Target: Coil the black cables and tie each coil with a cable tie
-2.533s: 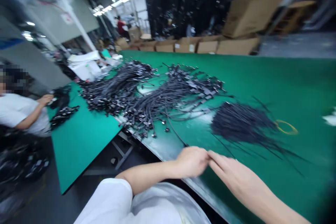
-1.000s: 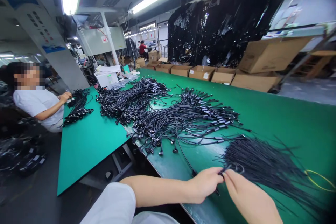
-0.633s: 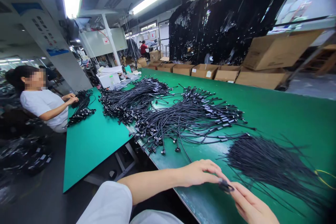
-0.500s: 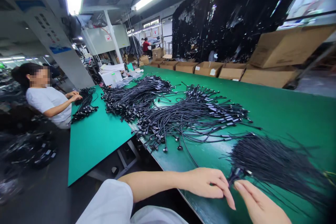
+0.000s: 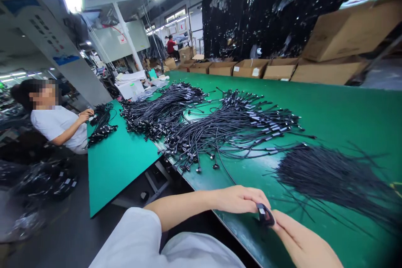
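Note:
A black cable connector (image 5: pixel 265 215) is held between my two hands over the front edge of the green table (image 5: pixel 339 127). My left hand (image 5: pixel 241 199) has its fingers closed at the connector's left side; its fingertips are partly hidden. My right hand (image 5: pixel 300 234) pinches the connector's right side between thumb and fingers. Beyond my hands lies a pile of black cables (image 5: pixel 216 130) with plugs on their ends and pale labels. To the right is a loose heap of thin black strands (image 5: pixel 326 178), blurred, perhaps cable ties.
A co-worker (image 5: pixel 59 123) sits at the left with hands on a smaller cable bunch (image 5: pixel 102 123). Another cable heap (image 5: pixel 169 106) lies farther back. Open cardboard boxes (image 5: pixel 248 68) line the table's far edge. White papers (image 5: pixel 130 83) stand at the back left.
The hands have drawn closer together, and the connector now shows plainly between them, a little left of where they worked before. My left fingers, earlier spread, have closed. The camera view has shifted slightly.

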{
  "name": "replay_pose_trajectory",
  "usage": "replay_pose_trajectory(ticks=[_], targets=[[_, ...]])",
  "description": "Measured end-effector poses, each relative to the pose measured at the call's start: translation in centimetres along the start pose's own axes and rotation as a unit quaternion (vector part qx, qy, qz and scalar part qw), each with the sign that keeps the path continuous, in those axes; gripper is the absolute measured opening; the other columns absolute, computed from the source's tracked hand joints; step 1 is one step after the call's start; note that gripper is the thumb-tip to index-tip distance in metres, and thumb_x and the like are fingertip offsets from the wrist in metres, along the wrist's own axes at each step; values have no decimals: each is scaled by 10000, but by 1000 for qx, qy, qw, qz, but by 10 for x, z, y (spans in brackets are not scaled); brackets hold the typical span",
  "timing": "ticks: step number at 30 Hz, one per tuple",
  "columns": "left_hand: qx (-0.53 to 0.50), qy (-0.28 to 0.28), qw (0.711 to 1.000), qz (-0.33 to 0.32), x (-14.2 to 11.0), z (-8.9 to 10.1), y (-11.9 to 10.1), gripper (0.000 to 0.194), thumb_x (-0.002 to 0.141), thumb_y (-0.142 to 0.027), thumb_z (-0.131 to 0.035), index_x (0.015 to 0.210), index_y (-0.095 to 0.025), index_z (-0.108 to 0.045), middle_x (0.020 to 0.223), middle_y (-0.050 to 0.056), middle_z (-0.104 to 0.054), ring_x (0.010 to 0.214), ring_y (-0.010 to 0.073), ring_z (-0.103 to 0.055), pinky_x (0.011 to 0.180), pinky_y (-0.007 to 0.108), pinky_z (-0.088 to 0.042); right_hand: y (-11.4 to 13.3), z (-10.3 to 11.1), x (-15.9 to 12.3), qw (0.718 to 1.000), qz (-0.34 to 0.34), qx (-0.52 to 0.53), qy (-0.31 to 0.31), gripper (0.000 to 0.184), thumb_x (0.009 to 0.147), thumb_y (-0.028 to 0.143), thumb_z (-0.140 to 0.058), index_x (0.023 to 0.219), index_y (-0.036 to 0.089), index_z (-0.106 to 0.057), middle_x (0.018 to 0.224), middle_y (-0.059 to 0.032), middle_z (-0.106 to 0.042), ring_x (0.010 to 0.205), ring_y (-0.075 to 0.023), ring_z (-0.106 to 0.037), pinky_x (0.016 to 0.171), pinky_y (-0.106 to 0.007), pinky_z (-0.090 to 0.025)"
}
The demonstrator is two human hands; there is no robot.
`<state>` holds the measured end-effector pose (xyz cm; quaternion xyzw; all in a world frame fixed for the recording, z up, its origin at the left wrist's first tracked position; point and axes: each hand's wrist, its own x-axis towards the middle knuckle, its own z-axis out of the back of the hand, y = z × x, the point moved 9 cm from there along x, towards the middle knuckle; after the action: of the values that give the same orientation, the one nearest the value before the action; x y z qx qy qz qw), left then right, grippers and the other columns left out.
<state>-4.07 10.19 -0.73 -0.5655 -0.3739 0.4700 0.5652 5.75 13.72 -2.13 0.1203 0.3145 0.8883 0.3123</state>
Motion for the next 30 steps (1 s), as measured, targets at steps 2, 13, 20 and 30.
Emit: replay_pose_trajectory(ticks=[2, 13, 20, 30], targets=[[35, 49, 998, -25, -7, -13, -10, 248, 857, -236, -511, 810, -141, -735, 986, 65, -594, 1065, 200, -551, 1045, 297, -357, 8, 10, -4, 996, 35, -73, -38, 327, 896, 370, -389, 713, 243, -629, 662, 16, -642, 556, -119, -592, 487, -202, -386], [-118, -103, 987, 23, 5, -22, 30, 414, 861, -454, -583, 1149, -166, -655, 1189, 93, -653, 1172, 244, -544, 1066, 385, -358, 26, 34, -16, 981, -23, -59, -183, 290, 949, 265, -381, 804, 195, -622, 783, -56, -630, 726, -146, -548, 623, -252, -325], [-77, -192, 978, -36, 8, -27, 20, 358, 853, -417, -614, 1120, -183, -662, 1217, 94, -660, 1175, 231, -565, 1070, 371, -354, -17, -30, -22, 789, -173, 589, -7, 438, 748, 612, -562, 630, 201, -464, 472, 86, -282, 379, -58, -169, 376, -224, -149], [-279, -195, 938, 56, 30, -31, 31, 343, 764, -437, -713, 934, -176, -569, 604, -59, -505, 530, 70, -494, 597, 213, -429, -37, 29, -43, 950, -145, 220, -170, 294, 860, 433, -539, 724, 188, -631, 686, -8, -564, 647, -122, -498, 615, -244, -375]])
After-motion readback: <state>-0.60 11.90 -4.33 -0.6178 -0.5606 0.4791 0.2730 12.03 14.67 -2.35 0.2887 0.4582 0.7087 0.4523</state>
